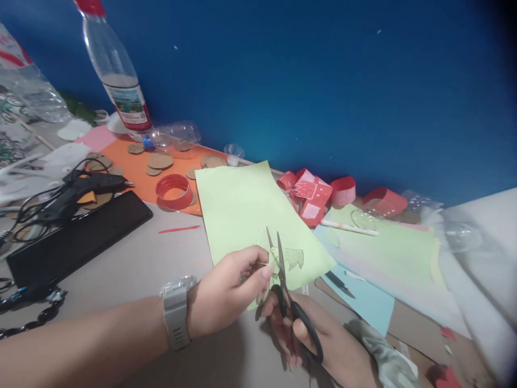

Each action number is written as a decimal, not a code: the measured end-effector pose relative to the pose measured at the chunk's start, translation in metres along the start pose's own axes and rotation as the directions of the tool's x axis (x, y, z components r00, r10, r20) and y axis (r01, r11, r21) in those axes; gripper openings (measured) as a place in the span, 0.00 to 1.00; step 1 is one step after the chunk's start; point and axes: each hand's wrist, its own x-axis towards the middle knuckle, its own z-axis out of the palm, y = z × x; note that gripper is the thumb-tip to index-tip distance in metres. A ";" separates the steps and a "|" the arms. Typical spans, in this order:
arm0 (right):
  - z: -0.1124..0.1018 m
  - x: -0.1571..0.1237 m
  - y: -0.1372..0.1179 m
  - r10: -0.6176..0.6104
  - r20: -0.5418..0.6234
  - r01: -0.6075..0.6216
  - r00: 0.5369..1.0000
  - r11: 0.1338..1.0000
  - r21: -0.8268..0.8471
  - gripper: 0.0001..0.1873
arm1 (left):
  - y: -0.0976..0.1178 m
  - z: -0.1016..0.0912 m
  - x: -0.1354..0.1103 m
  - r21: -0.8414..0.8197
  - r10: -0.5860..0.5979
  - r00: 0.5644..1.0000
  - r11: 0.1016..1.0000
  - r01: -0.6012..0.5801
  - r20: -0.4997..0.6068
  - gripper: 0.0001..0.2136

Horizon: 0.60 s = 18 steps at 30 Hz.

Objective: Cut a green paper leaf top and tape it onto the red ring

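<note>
My right hand is wrapped round the black handles of a pair of scissors. Their blades point away from me and stand slightly apart. Just left of the blades, my left hand, with a grey watch on the wrist, pinches a small piece of light green paper. Below both hands lies a large light green paper sheet. A small dark-outlined shape shows on the green paper right of the blades. Part of the pinched piece is hidden behind the fingers and scissors.
A hot glue gun and a black slab lie at left. A tall bottle stands behind an orange sheet bearing cardboard discs and a red ring. Red paper pieces and a craft knife lie at right.
</note>
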 end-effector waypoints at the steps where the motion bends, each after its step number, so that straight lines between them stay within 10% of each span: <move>1: 0.001 -0.001 0.000 0.010 -0.006 -0.010 1.000 1.000 0.003 0.31 | 0.000 0.000 0.000 -0.004 0.000 1.000 1.000 0.000 0.002 0.10; 18: 0.000 -0.001 -0.004 0.082 -0.014 -0.082 0.997 0.997 0.001 0.31 | -0.003 -0.002 -0.001 0.023 -0.025 1.000 0.999 0.025 -0.016 0.10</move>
